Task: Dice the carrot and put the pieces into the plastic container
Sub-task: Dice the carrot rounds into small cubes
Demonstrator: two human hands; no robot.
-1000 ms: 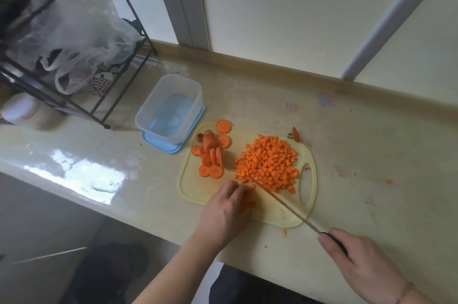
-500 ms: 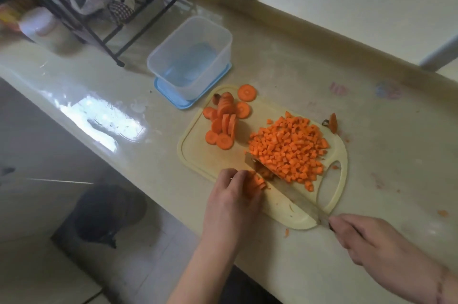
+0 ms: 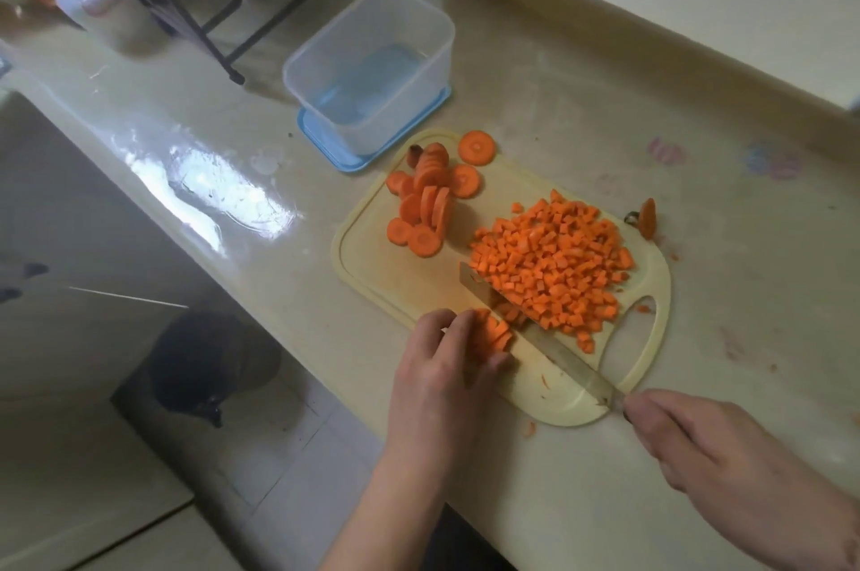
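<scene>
Dicing goes on at the near edge of the pale yellow plastic cutting board (image 3: 372, 263), where the left hand (image 3: 442, 379) curls its fingers over a small stack of cut orange carrot strips (image 3: 494, 333). Half a second ago the long steel knife (image 3: 535, 328) lay at much the same slant beside the stack, so little has changed on the board; only the view has dipped closer. I judge the cutting is well along but not finished. The right hand (image 3: 707, 449) is wrapped round the knife's handle, off the board's corner. Just beyond the blade a loose heap of small matte carrot cubes (image 3: 554, 263) waits, and thick round carrot slices (image 3: 428, 203) lean together farther left. The clear rectangular plastic container (image 3: 372, 63), standing on its blue lid (image 3: 321, 137), holds no carrot yet.
</scene>
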